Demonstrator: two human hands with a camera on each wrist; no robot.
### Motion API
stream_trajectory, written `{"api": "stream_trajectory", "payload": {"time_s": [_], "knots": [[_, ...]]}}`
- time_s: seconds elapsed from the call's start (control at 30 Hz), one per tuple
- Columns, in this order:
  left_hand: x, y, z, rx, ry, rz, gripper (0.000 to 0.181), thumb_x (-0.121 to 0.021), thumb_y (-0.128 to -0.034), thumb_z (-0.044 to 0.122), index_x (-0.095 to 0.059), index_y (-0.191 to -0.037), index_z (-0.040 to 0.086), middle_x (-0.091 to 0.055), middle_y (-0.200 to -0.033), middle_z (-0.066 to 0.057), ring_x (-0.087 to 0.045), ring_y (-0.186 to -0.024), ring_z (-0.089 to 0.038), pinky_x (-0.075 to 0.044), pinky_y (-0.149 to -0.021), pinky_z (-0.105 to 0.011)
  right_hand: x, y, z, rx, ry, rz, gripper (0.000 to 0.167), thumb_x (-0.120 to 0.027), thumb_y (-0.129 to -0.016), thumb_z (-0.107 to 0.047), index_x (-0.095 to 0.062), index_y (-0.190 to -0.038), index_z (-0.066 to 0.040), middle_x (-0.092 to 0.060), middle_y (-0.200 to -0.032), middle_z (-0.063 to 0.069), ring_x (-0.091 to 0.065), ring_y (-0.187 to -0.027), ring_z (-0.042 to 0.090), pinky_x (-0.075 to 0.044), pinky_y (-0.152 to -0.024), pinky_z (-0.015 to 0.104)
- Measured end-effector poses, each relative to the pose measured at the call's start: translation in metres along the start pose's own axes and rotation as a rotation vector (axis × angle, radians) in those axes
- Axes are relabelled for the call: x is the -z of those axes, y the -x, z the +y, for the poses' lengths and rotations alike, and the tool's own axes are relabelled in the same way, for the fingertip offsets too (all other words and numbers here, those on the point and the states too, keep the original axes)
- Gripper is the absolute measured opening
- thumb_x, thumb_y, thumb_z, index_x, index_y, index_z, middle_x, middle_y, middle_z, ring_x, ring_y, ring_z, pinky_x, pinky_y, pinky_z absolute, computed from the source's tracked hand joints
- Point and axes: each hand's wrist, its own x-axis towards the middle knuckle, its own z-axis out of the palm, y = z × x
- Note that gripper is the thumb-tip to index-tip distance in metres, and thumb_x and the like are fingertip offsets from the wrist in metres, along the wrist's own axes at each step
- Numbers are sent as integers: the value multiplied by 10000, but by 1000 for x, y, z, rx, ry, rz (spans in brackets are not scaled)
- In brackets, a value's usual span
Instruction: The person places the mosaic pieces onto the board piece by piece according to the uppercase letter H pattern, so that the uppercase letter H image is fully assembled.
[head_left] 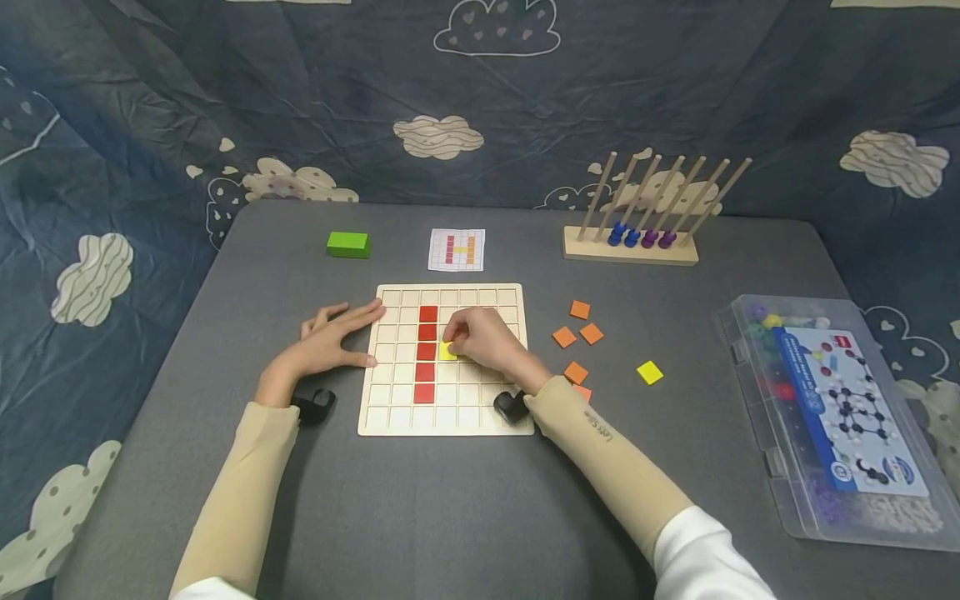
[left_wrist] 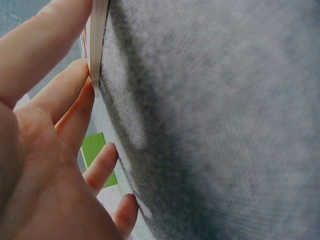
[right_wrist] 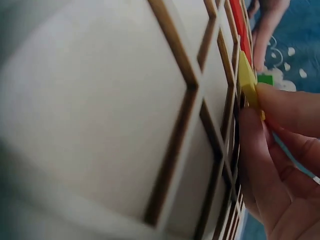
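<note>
A wooden grid board point(head_left: 457, 417) lies on the grey table, with a column of several red square tiles point(head_left: 427, 352) set in its cells. My right hand point(head_left: 487, 340) pinches a yellow square tile point(right_wrist: 247, 80) between thumb and fingers, in the cell area just right of the middle red tile. In the right wrist view that tile looks tilted against the grid. Whether it sits fully in a cell is hidden by the fingers. My left hand point(head_left: 327, 343) is spread beside the board, thumb and fingertips touching its left edge.
Several orange tiles point(head_left: 580, 309) and another yellow tile point(head_left: 649, 372) lie right of the board. Behind it are a green block point(head_left: 348, 245) and a pattern card point(head_left: 457, 263). A peg stand with beads point(head_left: 630, 252) and a clear plastic case point(head_left: 787, 508) stand at the right.
</note>
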Motion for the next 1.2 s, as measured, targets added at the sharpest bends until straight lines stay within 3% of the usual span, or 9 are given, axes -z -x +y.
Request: {"api": "stream_trajectory", "payload": {"time_s": [0.13,0.23,0.33,0.5,0.8,1.2], "knots": [[0,0,0,0,1,1,895,-752,-808,393,-271,-1521,148,-173,-1585,-55,-26,-1406,-411,-50,-970,-617,-2,-2,-2,53,102,4,148,-645,-742,102,-683,-766,-39,-626,-728,39,-548,-668,133,-432,-658,258],[-1,0,0,1,-2,2,894,-752,-808,396,-272,-1520,147,-173,-1585,-54,-27,-1406,-413,-50,-970,-616,-2,-1,-2,75,122,6,153,-634,-733,104,-683,-766,-37,-627,-740,38,-551,-677,135,-437,-658,258],[-1,-1,-1,-1,-3,1,894,-751,-808,397,-273,-1521,149,-172,-1585,-53,-27,-1406,-413,-51,-970,-617,0,1,2,52,59,8,132,-656,-757,86,-688,-787,-39,-634,-745,38,-555,-682,133,-439,-668,258],[-1,-1,0,-1,-4,1,895,-751,-808,398,-270,-1521,148,-169,-1586,-54,-26,-1405,-415,-46,-969,-619,11,11,16,-16,-138,13,105,-679,-800,44,-698,-859,-40,-667,-805,65,-586,-716,143,-447,-692,276],[0,2,0,-4,-2,6,897,-755,-805,398,-276,-1518,138,-179,-1583,-65,-33,-1402,-419,-57,-965,-619,48,47,48,-101,-338,39,144,-683,-870,-30,-676,-1005,17,-658,-898,97,-606,-813,234,-475,-728,342],[0,1,2,-5,0,11,901,-758,-802,397,-278,-1517,136,-185,-1581,-69,-39,-1402,-416,-66,-961,-610,98,111,96,-202,-317,202,217,-643,-909,-44,-625,-1091,73,-641,-1086,226,-617,-851,121,-472,-724,250]]}}
